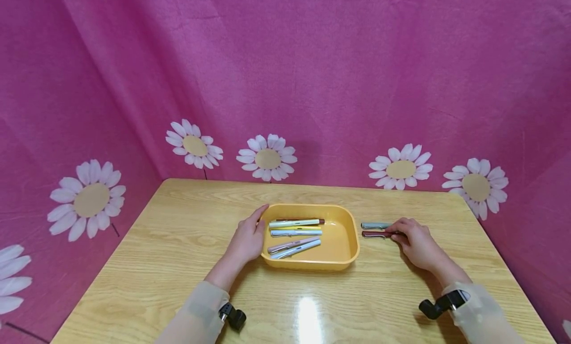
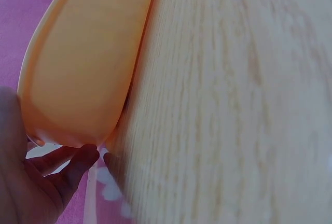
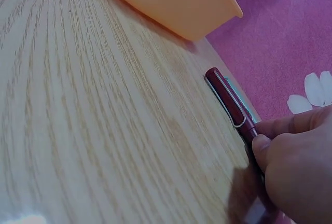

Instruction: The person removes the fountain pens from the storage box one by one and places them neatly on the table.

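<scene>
My left hand [image 1: 250, 236] holds the left end of a shallow yellow plastic tray [image 1: 336, 261]; in the left wrist view, its fingertips [image 2: 89, 154] touch the tray's outer wall. Several capped pens lie inside, among them a pale green pen [image 1: 294, 223], a light blue pen [image 1: 296, 233] and a mauve pen [image 1: 292, 245]. Right of the tray, my right hand [image 1: 415, 242] pinches a dark red pen [image 3: 228, 99] with a metal clip between thumb and forefinger. A grey-green pen [image 1: 374, 225] lies just behind it, mostly hidden in the right wrist view.
Everything rests on a light wood-grain table [image 1: 178, 284]. A magenta curtain [image 1: 285, 76] with white daisies hangs along the table's back and sides. Each wrist carries a small black camera mount [image 1: 441, 304].
</scene>
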### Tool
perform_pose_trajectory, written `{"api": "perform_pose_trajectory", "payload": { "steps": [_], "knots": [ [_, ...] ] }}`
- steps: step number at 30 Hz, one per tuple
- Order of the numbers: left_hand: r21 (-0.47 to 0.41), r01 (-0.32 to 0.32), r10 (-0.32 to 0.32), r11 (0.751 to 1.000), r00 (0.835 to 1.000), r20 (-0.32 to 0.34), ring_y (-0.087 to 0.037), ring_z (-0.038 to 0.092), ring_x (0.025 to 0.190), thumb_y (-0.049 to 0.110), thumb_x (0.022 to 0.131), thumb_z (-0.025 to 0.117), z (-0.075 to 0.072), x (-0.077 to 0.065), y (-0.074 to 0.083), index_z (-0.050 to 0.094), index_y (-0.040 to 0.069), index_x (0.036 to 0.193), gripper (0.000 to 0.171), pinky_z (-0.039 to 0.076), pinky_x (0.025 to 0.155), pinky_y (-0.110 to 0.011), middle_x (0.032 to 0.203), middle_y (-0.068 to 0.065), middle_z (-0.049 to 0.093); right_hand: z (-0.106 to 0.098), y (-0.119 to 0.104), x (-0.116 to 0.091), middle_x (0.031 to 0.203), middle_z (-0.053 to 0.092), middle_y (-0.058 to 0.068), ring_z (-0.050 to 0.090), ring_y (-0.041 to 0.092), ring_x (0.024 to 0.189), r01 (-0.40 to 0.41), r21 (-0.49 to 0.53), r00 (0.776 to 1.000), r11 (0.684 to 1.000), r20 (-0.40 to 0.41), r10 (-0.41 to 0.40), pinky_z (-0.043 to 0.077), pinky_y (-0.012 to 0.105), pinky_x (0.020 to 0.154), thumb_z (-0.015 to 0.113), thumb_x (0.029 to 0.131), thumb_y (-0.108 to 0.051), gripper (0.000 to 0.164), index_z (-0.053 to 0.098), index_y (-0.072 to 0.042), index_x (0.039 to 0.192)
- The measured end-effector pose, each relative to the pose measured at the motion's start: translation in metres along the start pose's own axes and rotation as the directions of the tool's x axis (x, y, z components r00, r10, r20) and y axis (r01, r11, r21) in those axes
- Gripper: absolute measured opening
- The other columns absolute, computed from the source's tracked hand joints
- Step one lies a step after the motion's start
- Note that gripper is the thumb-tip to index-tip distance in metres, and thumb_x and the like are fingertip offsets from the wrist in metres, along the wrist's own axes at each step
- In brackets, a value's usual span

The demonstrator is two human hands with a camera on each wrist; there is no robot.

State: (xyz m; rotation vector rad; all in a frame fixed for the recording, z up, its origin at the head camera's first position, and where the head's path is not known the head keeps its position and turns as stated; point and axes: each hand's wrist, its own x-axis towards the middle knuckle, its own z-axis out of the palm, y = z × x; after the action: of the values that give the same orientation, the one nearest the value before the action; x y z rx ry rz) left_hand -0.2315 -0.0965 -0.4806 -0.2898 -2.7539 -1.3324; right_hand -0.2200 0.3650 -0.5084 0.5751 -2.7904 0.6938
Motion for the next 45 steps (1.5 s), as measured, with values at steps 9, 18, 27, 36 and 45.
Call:
{"api": "perform_pose_trajectory", "payload": {
  "steps": [9,18,27,36,45],
  "knots": [
    [0.004,-0.009,0.009,1.000,1.000,-0.008,-0.031,0.060,0.126,0.014,0.112,0.044,0.000,0.001,0.002,0.048,0.018,0.160,0.049,0.046,0.110,-0.053,0.145,-0.020,0.062,-0.004,-0.002,-0.001,0.110,0.069,0.008,0.060,0.035,0.105,-0.006,-0.013,1.000,1.000,-0.001,0.006,0.037,0.055,0.085,0.071,0.093,0.009,0.027,0.076,-0.007,0.114],
    [0.002,-0.005,0.005,1.000,1.000,-0.010,-0.032,0.060,0.128,0.014,0.112,0.044,-0.001,-0.001,0.001,0.048,0.017,0.161,0.049,0.045,0.110,-0.053,0.144,-0.020,0.062,-0.009,-0.015,0.009,0.110,0.069,0.007,0.062,0.029,0.101,0.062,0.037,0.996,0.997,-0.060,-0.059,0.048,0.052,0.089,0.075,0.092,0.009,0.026,0.076,-0.005,0.114],
    [0.015,0.005,-0.005,1.000,1.000,-0.001,-0.033,0.060,0.127,0.016,0.112,0.044,0.000,0.000,-0.001,0.047,0.020,0.161,0.049,0.046,0.110,-0.053,0.144,-0.019,0.062,-0.019,-0.044,0.025,0.109,0.070,0.006,0.066,0.030,0.104,0.178,0.116,0.979,0.977,-0.124,-0.163,0.049,0.030,0.093,0.078,0.091,0.008,0.029,0.075,-0.006,0.116],
    [0.018,0.016,-0.016,1.000,1.000,0.003,-0.032,0.059,0.128,0.016,0.112,0.043,-0.001,0.000,0.001,0.048,0.019,0.161,0.049,0.045,0.111,-0.052,0.144,-0.019,0.062,-0.020,-0.072,0.040,0.110,0.071,0.004,0.065,0.022,0.105,0.272,0.183,0.955,0.945,-0.169,-0.243,0.046,0.021,0.095,0.080,0.086,0.012,0.036,0.075,-0.008,0.116],
    [0.014,0.008,-0.008,1.000,1.000,0.003,-0.030,0.059,0.128,0.015,0.112,0.044,0.000,0.000,0.001,0.048,0.018,0.161,0.049,0.045,0.111,-0.051,0.144,-0.019,0.062,-0.019,-0.094,0.049,0.115,0.073,0.008,0.068,0.029,0.106,0.253,0.239,0.966,0.938,-0.120,-0.230,0.054,0.052,0.088,0.076,0.094,0.005,0.028,0.074,-0.002,0.121]
  ]
}}
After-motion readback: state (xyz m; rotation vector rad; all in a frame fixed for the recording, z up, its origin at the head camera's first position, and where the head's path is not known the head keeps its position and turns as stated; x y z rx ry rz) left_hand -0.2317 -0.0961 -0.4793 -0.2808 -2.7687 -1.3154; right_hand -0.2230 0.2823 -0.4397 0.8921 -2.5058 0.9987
